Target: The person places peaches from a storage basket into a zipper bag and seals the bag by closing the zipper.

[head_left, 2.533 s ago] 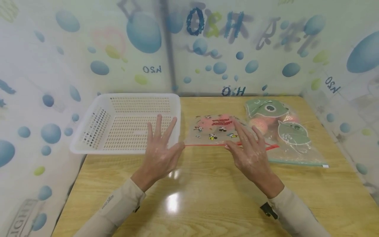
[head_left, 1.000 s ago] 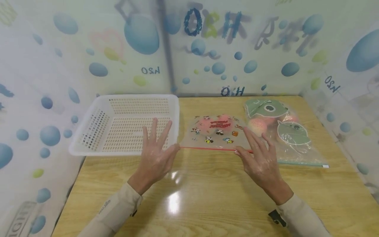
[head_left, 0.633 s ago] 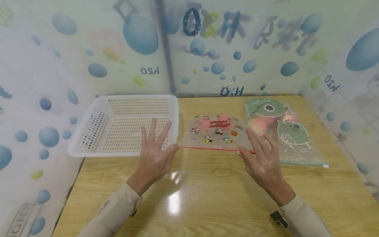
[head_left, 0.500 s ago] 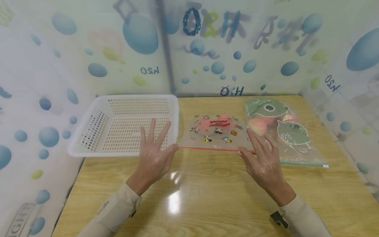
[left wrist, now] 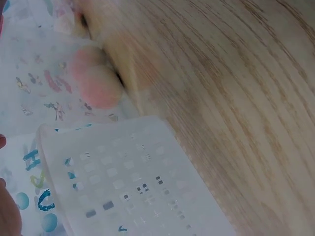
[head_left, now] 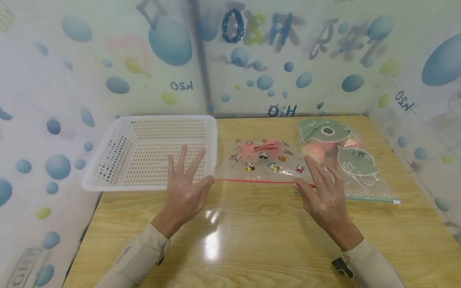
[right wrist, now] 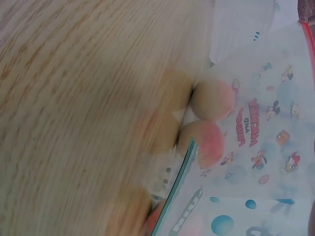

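Observation:
A clear zip bag (head_left: pixel 282 170) printed with cartoon characters lies mid-table, its red zip strip (head_left: pixel 255 181) toward the person. Two pink-and-yellow peaches (right wrist: pixel 212 101) show inside it in the right wrist view. My left hand (head_left: pixel 184 198) pinches the strip's left end between thumb and index finger, the other fingers spread over the basket's edge. With thumb and index finger my right hand (head_left: pixel 325 202) pinches the strip toward its right end. The strip is stretched straight between the hands.
To the left stands a white perforated plastic basket (head_left: pixel 162 117). At the right lies a second clear bag (head_left: pixel 367 190) with green animal prints, a green zip and several peaches inside. A patterned sheet (head_left: pixel 252 72) walls off the wooden table's (head_left: pixel 252 248) back and sides.
My right hand has slid rightward along the red zip while pinching it. My left hand has shifted slightly left with its corner, and the strip now looks straighter.

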Available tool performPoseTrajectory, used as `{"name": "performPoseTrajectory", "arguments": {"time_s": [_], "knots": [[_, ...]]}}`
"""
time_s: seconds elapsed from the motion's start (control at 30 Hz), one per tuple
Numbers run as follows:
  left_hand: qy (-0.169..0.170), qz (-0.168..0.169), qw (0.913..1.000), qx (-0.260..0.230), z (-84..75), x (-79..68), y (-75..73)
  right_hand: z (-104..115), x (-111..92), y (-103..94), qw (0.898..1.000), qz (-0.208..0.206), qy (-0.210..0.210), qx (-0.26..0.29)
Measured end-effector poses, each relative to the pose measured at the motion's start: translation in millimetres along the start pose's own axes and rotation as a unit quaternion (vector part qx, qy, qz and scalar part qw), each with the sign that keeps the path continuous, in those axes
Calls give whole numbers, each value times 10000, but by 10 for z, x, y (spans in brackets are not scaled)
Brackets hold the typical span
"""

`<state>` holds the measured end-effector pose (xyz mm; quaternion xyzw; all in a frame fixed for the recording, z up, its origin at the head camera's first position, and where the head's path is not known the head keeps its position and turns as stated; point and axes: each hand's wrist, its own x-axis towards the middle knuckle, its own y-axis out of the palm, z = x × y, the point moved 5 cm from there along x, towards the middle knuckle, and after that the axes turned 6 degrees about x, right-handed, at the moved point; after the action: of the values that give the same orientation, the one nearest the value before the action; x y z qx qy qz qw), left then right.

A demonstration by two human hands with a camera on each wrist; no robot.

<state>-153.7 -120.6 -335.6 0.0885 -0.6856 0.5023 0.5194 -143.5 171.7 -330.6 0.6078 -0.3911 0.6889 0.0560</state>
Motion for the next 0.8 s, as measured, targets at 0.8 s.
{"name": "performPoseTrajectory", "arguments": {"time_s": [0.8], "knots": [[-63,31,9998,-182,-2,-27,-10,-46,-111,-184,9980,-568,-234,-149]]}}
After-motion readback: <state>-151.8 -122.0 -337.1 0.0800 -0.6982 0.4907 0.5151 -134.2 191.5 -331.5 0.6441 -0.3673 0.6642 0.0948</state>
